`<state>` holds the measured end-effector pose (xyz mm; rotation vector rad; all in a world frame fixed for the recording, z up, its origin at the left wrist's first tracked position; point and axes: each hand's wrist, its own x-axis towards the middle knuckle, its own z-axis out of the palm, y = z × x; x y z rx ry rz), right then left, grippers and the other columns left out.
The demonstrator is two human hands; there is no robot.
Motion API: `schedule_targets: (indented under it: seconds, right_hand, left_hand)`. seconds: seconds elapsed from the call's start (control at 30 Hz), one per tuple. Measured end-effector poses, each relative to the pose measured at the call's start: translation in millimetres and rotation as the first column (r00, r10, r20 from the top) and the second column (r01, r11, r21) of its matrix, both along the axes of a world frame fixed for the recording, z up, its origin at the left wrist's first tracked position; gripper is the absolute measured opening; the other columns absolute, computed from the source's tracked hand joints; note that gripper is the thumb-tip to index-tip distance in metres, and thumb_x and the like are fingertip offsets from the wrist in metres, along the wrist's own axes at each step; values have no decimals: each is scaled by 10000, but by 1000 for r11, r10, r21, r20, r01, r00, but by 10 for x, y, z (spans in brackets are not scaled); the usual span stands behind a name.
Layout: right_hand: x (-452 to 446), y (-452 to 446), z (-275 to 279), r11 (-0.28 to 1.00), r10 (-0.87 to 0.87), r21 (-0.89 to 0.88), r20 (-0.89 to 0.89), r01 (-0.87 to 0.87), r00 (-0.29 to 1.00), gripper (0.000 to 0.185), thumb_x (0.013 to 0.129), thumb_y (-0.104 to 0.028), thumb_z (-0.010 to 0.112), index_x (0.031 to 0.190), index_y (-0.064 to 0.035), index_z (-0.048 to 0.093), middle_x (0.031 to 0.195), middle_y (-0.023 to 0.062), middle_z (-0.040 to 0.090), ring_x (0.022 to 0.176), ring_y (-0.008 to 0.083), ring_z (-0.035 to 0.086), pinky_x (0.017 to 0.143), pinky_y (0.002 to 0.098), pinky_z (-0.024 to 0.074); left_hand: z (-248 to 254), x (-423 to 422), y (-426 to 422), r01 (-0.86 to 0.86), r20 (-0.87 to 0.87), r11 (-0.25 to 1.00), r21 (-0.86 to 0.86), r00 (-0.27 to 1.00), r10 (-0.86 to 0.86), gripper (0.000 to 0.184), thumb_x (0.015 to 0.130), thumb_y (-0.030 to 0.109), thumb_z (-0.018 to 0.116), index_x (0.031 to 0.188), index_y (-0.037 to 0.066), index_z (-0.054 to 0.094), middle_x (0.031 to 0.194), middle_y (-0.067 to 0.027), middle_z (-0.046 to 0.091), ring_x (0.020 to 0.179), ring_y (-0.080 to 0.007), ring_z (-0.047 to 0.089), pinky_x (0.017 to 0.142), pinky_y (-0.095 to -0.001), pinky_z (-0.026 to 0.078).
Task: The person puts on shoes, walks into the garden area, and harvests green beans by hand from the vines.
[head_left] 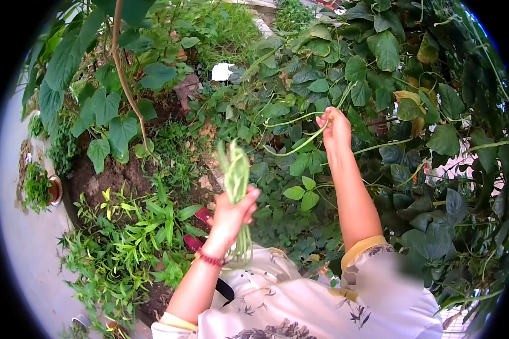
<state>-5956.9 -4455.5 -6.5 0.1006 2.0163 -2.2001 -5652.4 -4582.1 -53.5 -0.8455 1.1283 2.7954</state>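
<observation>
My left hand [232,214] is closed round a bundle of long green beans [237,172], which stick out above and below the fist and look slightly blurred. Out to the right, my right hand [336,129] pinches a long thin green bean [300,148] against the climbing vine. The bean curves down and left from my fingers, and another thin strand runs left from the same spot. Whether its upper end is still joined to the vine, I cannot tell. Broad-leaved bean plants [384,51] surround the right hand.
Large-leaved stems hang at the upper left beside a brown stalk [119,62]. Leafy low plants [136,226] grow near my red shoes [193,243]. A potted plant [37,189] stands on the grey paving [17,243]. Something white [222,72] lies farther back.
</observation>
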Motion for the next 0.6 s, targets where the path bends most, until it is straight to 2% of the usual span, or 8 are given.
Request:
schedule_targets:
  seconds: [0.1,0.13,0.17,0.27,0.33,0.43,0.53,0.6]
  right_hand:
    - [128,-48,144,998,31,-56,36,-29,999,111,755,50,481,825,9,556,732,68,516,615,169,505,722,358,530]
    - [147,-46,177,996,61,-64,47,-58,997,123,750,62,473,832,1,542,741,67,511,629,175,505,756,379,526]
    - [158,-51,208,994,66,-89,63,-61,996,133,744,65,470,836,-2,538,739,68,510,630,178,506,754,380,527]
    - [151,-48,251,984,120,-141,105,-105,987,157,715,73,470,843,-1,522,690,72,491,616,190,494,791,400,516]
    - [157,-68,269,988,94,-128,98,-81,991,159,708,76,470,838,-3,517,689,81,489,608,195,481,814,407,506]
    - [226,-99,303,989,88,-124,103,-75,991,147,705,72,473,822,-7,512,686,86,487,603,197,473,821,404,500]
    - [163,-65,215,989,98,-122,100,-85,990,136,704,65,475,811,-11,509,684,84,485,604,201,474,824,405,499]
    - [102,-26,162,988,114,-115,107,-102,988,136,704,63,477,811,-13,509,687,83,486,606,202,476,824,406,499]
  left_hand:
    - [-26,-588,181,76,-52,906,-416,993,-107,209,884,201,646,1046,69,650,752,-14,656,582,-84,584,500,-248,487]
    - [-57,-779,244,39,-78,810,-585,991,-104,231,855,179,660,1045,49,641,813,-83,667,654,-178,639,573,-310,522]
    - [-208,-994,382,-291,-325,600,-745,944,54,234,830,146,660,1040,44,637,897,-139,656,764,-295,651,688,-378,529]
    - [-44,-1252,462,-76,-176,670,-739,981,-83,258,814,190,679,1018,41,631,851,-171,659,774,-345,650,720,-421,516]
    - [-79,-1346,546,-59,-156,628,-776,983,-100,245,860,202,660,1057,56,650,732,-97,688,573,-226,626,605,-339,510]
    - [-74,-1365,564,-49,-192,785,-617,977,-91,230,872,208,648,1035,45,654,709,-73,695,524,-158,601,550,-304,487]
    - [34,-1330,503,-24,-157,814,-580,984,-82,209,862,214,651,951,25,658,640,-78,674,630,-244,669,636,-351,517]
    - [61,-1321,492,4,-133,830,-558,987,-94,199,864,206,644,964,34,654,631,-66,673,624,-226,670,627,-345,516]
